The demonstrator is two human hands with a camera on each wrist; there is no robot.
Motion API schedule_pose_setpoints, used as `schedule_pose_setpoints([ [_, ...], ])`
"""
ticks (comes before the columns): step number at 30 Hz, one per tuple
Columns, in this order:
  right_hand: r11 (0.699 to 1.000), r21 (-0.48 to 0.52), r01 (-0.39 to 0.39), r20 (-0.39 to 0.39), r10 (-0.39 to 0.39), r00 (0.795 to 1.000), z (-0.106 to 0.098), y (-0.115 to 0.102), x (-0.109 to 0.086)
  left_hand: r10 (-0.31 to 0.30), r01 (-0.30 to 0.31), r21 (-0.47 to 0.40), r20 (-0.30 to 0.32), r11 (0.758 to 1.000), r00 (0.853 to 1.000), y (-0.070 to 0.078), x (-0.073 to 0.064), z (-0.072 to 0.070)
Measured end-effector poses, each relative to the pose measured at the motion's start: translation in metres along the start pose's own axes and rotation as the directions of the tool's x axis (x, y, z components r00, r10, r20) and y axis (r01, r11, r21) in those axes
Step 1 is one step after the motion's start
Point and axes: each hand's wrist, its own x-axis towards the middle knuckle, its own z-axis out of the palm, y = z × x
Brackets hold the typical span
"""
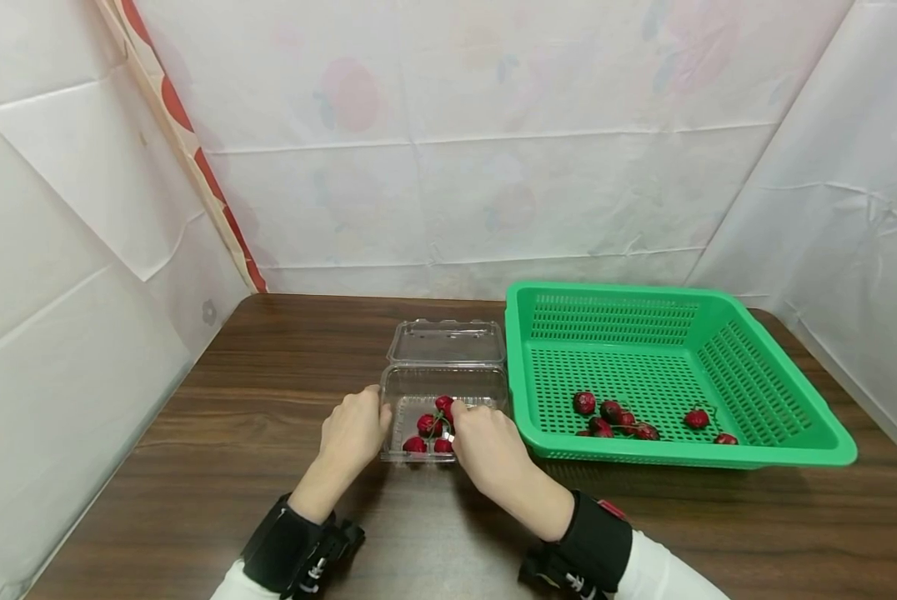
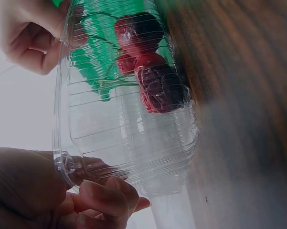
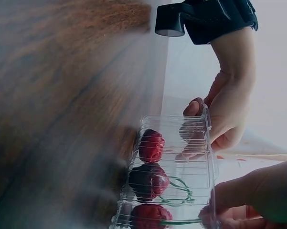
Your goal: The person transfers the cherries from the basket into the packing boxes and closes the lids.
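Observation:
A clear plastic clamshell box (image 1: 399,417) stands on the table, its lid (image 1: 448,342) folded back behind it. My left hand (image 1: 354,427) grips the box's left wall, with fingers (image 2: 105,198) curled against the outside in the left wrist view. My right hand (image 1: 489,442) reaches over the box's right part, thumb and fingers drawn together. In the right wrist view, a green stem from a cherry (image 3: 148,217) runs to the right hand's fingertips (image 3: 207,217), which pinch it. Several dark red cherries (image 1: 429,425) lie in the front of the box.
A green plastic basket (image 1: 681,446) stands right beside the box, with several cherries (image 1: 627,421) along its front part. The brown wooden table (image 1: 283,358) is bounded by white patterned sheets (image 1: 456,208) at the back and sides.

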Motion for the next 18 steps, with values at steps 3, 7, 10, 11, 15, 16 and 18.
schedule_pose_setpoints([
  [3, 1.0, -0.001, -0.014, 0.031, 0.014, 0.999, -0.0009, -0.0008, 0.0003, 0.0, 0.0, -0.001, 0.002, 1.0, 1.0, 0.0, -0.0002, -0.0001],
  [7, 1.0, -0.017, -0.024, 0.063, 0.025, 0.998, -0.0018, -0.0016, 0.0009, 0.001, -0.001, -0.002, 0.005, 1.0, 1.0, -0.0002, 0.0001, 0.0003],
  [10, 0.999, -0.032, -0.025, 0.072, 0.027, 0.997, -0.002, -0.0019, 0.0013, 0.002, -0.002, 0.0, 0.004, 1.0, 1.0, -0.0004, 0.0002, 0.0005],
  [11, 0.999, -0.036, -0.024, 0.074, 0.027, 0.997, -0.0021, -0.002, 0.0013, 0.003, -0.003, 0.001, 0.004, 1.0, 1.0, -0.0005, 0.0001, 0.0005],
  [15, 0.999, -0.034, -0.018, 0.073, 0.02, 0.997, -0.0028, -0.0024, 0.0013, 0.001, -0.001, 0.004, 0.003, 1.0, 1.0, -0.0007, 0.0004, 0.0011],
  [16, 0.999, -0.032, -0.015, 0.072, 0.017, 0.997, -0.0031, -0.0024, 0.0013, 0.001, -0.001, 0.004, 0.003, 1.0, 1.0, -0.0007, 0.0006, 0.0013],
  [18, 0.999, -0.034, -0.003, 0.062, 0.005, 0.998, -0.0042, -0.0025, 0.0012, 0.0, 0.0, 0.004, 0.004, 1.0, 1.0, -0.0009, 0.0006, 0.0013],
])
